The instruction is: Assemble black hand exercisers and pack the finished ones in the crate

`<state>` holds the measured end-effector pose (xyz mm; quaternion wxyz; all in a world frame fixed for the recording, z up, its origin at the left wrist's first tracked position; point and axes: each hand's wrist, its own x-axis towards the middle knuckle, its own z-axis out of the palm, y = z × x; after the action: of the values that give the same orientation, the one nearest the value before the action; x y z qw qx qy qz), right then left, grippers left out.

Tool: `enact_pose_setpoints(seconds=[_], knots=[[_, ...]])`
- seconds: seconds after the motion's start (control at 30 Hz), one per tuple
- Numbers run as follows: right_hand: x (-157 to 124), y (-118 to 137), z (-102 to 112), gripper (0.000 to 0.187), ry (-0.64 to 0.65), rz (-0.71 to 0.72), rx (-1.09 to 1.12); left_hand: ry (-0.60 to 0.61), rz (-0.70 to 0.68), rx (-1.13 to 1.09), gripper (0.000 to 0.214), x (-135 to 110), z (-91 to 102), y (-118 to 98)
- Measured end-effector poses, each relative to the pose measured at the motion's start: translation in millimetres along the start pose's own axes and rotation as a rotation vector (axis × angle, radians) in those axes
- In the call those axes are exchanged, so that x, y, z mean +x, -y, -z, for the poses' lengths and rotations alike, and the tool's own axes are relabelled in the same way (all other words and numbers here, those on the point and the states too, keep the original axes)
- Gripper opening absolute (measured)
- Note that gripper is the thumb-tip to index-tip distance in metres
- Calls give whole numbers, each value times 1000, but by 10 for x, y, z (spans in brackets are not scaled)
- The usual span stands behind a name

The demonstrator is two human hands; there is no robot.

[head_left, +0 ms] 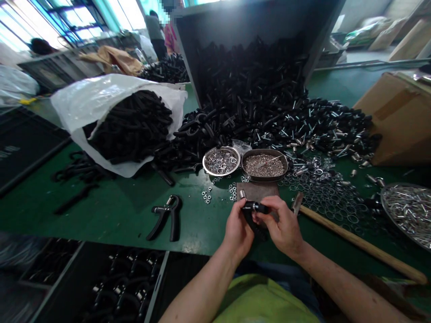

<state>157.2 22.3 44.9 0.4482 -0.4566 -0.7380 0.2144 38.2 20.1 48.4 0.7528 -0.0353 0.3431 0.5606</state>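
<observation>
My left hand [237,229] is closed round a black hand grip strengthener [249,207], with a coil spring [243,194] showing at its upper end. Fingers of my right hand [283,224] pinch the black knob [261,208] at the right end of the same piece. The lower part of the grip is mostly hidden between my hands. Another hand grip strengthener [165,217], with two black handles and a spring, lies on the green table to the left. Just beyond my hands is a flat grey plate [257,190].
A wooden-handled hammer [357,240] lies at right, beside scattered metal rings [333,197]. Behind stand a round bowl [221,174] and an oval tin [265,178] of small parts. Black handles spill from a white sack [77,103] and a large bin [191,58]. A cardboard box [400,116] stands right.
</observation>
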Motion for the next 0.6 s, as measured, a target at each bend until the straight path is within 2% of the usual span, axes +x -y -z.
enact_pose_setpoints(seconds=[0.07, 0.17, 0.27, 0.37, 0.43, 0.53, 0.6], knots=[[10, 17, 15, 11, 13, 56, -5, 13, -11, 47, 16, -10, 7, -17], [46, 30, 47, 9, 150, 38, -44, 22, -78, 167, 19, -3, 51, -10], [96, 26, 67, 12, 210, -78, -168, 12, -201, 268, 20, 16, 101, 26], [152, 12, 83, 35, 309, -244, -333, 20, -282, 373, 18, 34, 125, 41], [177, 8, 95, 44, 394, -298, -320, 25, -294, 413, 17, 44, 128, 29], [171, 15, 94, 29, 346, -192, -135, -15, -358, 409, 16, 53, 126, -2], [143, 19, 76, 31, 278, -155, -20, -16, -387, 451, 16, 51, 126, -18]])
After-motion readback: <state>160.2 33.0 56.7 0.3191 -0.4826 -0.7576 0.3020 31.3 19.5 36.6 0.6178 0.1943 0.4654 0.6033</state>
